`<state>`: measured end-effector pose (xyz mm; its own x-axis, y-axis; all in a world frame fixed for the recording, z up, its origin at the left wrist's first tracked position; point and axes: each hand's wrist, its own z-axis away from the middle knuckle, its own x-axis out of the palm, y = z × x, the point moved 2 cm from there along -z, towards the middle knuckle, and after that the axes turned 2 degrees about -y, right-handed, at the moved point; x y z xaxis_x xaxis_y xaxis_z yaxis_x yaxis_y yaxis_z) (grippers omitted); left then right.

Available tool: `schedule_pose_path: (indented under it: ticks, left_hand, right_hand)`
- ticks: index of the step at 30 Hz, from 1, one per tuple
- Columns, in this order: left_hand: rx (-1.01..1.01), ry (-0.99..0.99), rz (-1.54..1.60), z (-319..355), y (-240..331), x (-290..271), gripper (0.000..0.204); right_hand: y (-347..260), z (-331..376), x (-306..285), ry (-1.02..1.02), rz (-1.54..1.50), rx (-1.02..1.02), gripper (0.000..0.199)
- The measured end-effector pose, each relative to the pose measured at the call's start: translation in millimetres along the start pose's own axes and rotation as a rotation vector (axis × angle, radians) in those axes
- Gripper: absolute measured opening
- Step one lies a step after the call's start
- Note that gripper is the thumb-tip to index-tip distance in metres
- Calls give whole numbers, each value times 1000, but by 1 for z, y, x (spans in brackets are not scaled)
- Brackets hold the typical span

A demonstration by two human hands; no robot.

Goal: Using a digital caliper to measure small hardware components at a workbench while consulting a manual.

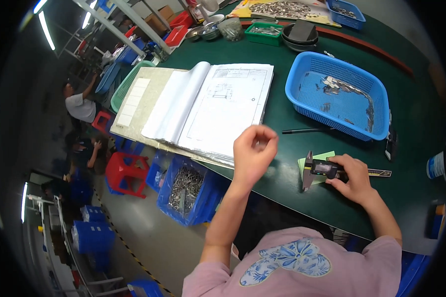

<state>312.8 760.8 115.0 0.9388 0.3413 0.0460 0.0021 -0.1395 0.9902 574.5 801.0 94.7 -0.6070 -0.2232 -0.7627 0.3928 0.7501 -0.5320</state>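
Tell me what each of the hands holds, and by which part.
The right hand grips a digital caliper by its sliding display body. The left hand is raised with fingertips pinched together; whether anything sits between them cannot be told.

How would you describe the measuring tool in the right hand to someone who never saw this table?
On the dark green table, look just below the blue basket. The digital caliper lies over a green notepad, gripped by the right hand. It alone has a small screen and metal jaws.
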Motion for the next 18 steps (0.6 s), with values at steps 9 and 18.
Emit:
schedule_pose_path:
  ticks: [9, 18]
  left_hand:
    - [-48, 174, 245, 102, -47, -20, 15]
    - [36, 56, 130, 112, -48, -7, 14]
  right_hand:
    - [-26, 11, -12, 23, 227, -163, 49]
    - [-22, 15, -12, 239, 297, -14, 36]
